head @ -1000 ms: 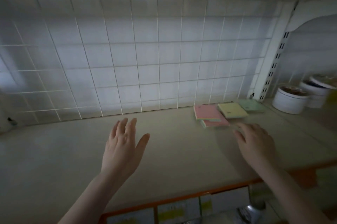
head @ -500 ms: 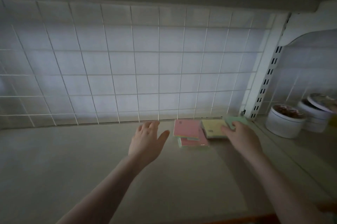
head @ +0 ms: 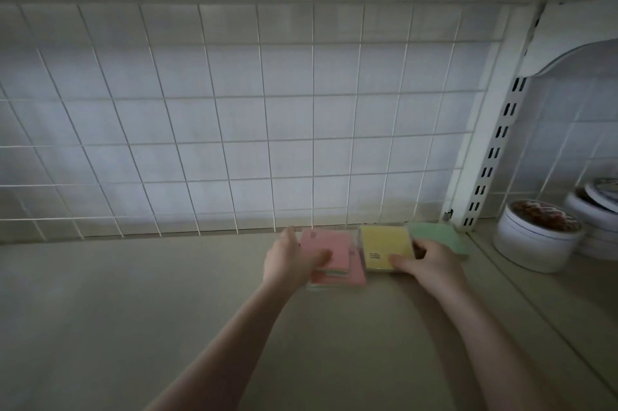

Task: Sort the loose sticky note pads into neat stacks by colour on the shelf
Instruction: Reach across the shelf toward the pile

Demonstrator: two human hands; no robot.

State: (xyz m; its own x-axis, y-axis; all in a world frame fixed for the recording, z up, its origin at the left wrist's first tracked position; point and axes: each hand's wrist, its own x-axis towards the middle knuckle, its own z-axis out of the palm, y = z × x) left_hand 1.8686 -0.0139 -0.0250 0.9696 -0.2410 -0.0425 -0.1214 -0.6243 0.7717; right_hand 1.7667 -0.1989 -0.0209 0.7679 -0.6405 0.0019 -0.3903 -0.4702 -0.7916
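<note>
1. The sticky note pads lie together at the back edge of the shelf (head: pixel 167 310), close to its back right corner and just in front of the wire grid (head: pixel 234 126).
2. The pink pad (head: pixel 334 245) sits on top of a small, uneven pile; a second pink pad (head: pixel 356 273) juts out beneath it toward the front and right, and a pale green edge shows between them.
3. The left hand (head: pixel 289 260) grips this pile from its left side, thumb lying across the top pink pad and the fingers curled at the pile's left edge.
4. The yellow pad (head: pixel 384 245) lies just right of the pink pile, touching or almost touching it; small dark print marks its front part.
5. The right hand (head: pixel 431 263) holds the yellow pad at its front right corner, thumb on top and fingers curled at its right side.
6. The green pad (head: pixel 438 235) lies just right of the yellow one, partly hidden by the right hand, nearest the slotted white upright (head: pixel 491 149).
7. Beyond the upright, two round white containers (head: pixel 531 243) stand side by side at the right edge.
</note>
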